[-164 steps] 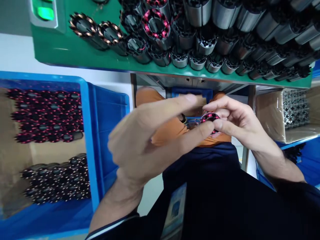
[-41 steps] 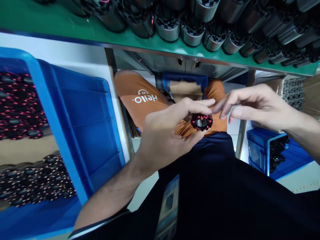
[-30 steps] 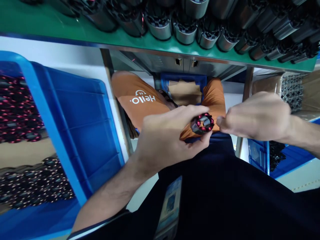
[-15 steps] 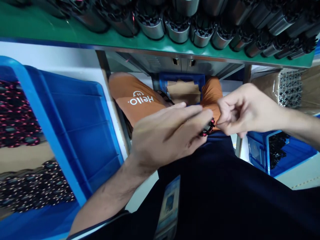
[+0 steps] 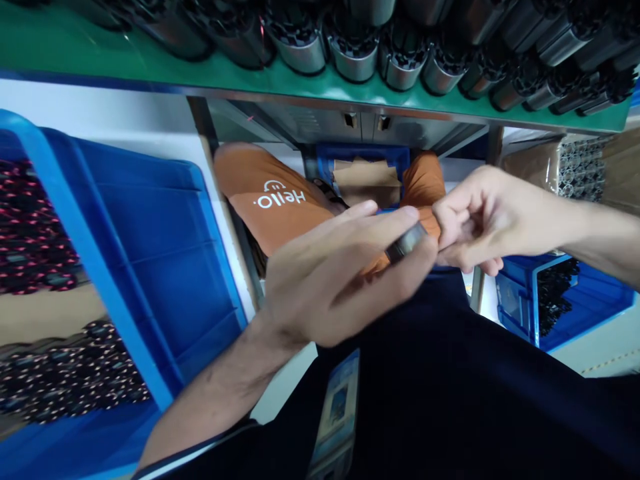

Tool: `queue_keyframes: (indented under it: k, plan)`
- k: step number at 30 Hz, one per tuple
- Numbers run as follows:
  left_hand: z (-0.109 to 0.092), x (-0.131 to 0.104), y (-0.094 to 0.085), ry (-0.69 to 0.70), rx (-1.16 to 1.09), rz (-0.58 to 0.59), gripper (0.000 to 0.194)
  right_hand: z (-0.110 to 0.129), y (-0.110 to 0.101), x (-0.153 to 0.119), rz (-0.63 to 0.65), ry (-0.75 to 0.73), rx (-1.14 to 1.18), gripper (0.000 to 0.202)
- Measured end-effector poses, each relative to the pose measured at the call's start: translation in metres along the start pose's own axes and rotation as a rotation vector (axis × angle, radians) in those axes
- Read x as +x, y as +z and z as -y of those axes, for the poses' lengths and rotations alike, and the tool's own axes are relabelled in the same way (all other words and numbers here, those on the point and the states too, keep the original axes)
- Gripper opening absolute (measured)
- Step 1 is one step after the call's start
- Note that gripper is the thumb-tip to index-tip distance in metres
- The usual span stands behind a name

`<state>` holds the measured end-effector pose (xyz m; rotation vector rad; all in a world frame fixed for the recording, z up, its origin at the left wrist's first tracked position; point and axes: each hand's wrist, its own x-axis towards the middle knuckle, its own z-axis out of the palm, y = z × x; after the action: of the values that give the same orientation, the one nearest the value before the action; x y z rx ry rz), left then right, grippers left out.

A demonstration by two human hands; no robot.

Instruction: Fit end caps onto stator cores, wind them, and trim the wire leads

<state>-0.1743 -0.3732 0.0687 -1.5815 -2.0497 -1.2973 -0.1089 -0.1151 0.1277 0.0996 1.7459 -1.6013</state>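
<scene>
Over my lap, my left hand (image 5: 325,280) grips a small motor stator (image 5: 407,243) between its fingers. The stator's grey metal side shows in the gap between two fingers; its ends are mostly covered. My right hand (image 5: 493,217) is close by on the right, with thumb and forefinger pinched together near the left fingertips. Whatever lies in that pinch is too small or too hidden to make out. Both hands are slightly blurred.
Several larger metal cylinders with black ends (image 5: 354,60) stand on the green bench (image 5: 150,63) ahead. At left, a blue crate (image 5: 145,213) holds wire-wound parts (image 5: 35,233) around cardboard. A blue bin (image 5: 590,307) with black pieces stands at right; cardboard sheets (image 5: 367,177) lie below the bench.
The stator has turned in my left hand: its red-wound end showed before, its metal side shows now. The left fingers have spread around it; my right hand stays pinched in nearly the same place.
</scene>
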Motion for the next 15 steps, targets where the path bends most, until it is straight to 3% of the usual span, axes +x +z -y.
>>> queue_keyframes:
  k: [3,5,8,11,13,15]
  plan:
    - [-0.003,0.001,0.000,-0.250,-0.106,0.092,0.034,0.019,0.001,-0.009,-0.284,-0.136,-0.346,0.044]
    - [-0.003,0.000,-0.001,-0.329,-0.186,0.073,0.034,0.026,-0.007,-0.014,-0.311,-0.154,-0.378,0.054]
    - [-0.001,-0.003,0.000,-0.242,-0.171,-0.022,0.022,0.021,-0.021,-0.015,-0.221,-0.059,-0.116,0.059]
    - [0.003,-0.005,0.003,-0.105,-0.064,-0.117,0.017,0.008,-0.022,-0.006,-0.014,0.099,0.182,0.052]
    - [0.002,-0.004,0.004,-0.004,0.026,-0.132,0.022,0.006,-0.013,0.001,0.115,0.130,0.242,0.038]
    - [-0.003,-0.002,0.002,0.007,0.084,-0.097,0.021,0.009,-0.002,0.001,0.092,0.084,0.147,0.029]
